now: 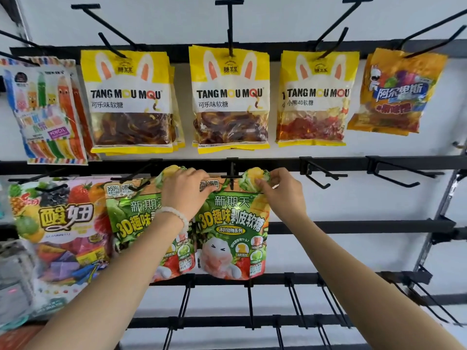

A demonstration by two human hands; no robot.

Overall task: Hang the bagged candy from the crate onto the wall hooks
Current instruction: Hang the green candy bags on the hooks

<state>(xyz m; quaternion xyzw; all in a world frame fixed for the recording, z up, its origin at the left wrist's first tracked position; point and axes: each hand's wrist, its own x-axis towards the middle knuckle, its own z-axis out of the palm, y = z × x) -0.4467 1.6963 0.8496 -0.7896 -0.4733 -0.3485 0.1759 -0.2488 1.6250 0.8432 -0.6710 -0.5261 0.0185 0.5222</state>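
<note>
Both hands pinch a green candy bag's (231, 231) top corners at the middle-row hook (231, 176): left hand (185, 189), right hand (280, 189). It looks light and crinkly (best held by the top).

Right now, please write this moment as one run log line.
step: hanging | left hand: grips green bag top | right hand: pinches bag top | hook: at bag top

Bare forearms without sleeves, pale beaded bracelet (177, 216) on left wrist
</note>
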